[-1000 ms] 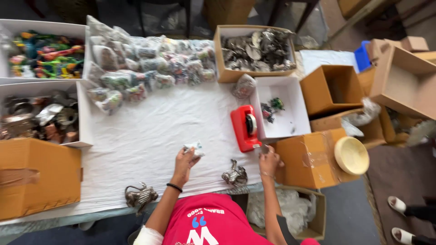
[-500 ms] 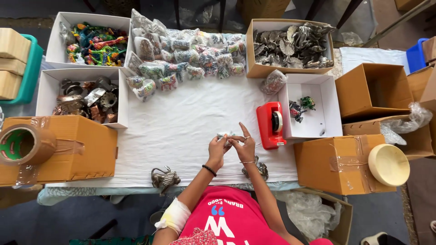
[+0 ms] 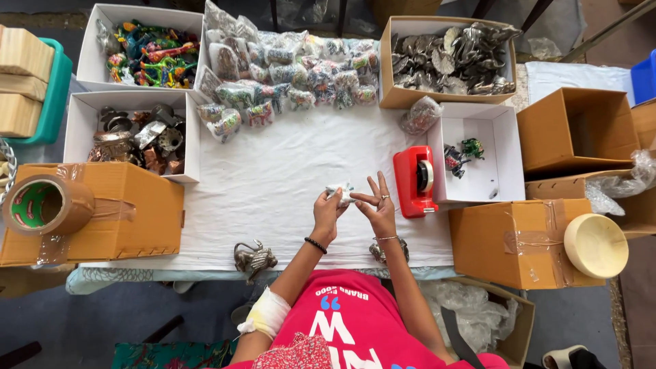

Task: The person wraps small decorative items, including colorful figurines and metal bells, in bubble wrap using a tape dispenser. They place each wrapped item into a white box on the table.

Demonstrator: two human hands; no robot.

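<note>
Over the white table cloth [image 3: 273,178], my left hand [image 3: 328,213] grips a small item wrapped in clear plastic [image 3: 339,193]. My right hand [image 3: 377,205] pinches the same packet with thumb and forefinger, its other fingers spread upward. A red tape dispenser [image 3: 414,180] stands just right of my hands. Two small metal figures lie near the table's front edge, one [image 3: 253,258] to the left and one [image 3: 389,250] partly hidden under my right wrist.
A heap of bagged figures [image 3: 287,75] lies at the back. White boxes hold coloured figures [image 3: 147,55], metal pieces [image 3: 137,137] and two small figures [image 3: 461,154]. A cardboard box of metal pieces [image 3: 451,58], closed cartons [image 3: 519,239], a tape roll [image 3: 44,205] and a bowl [image 3: 596,244] surround the cloth.
My right hand rose from the front edge to meet my left hand on the packet, and both now work it together. The view has shifted left.
</note>
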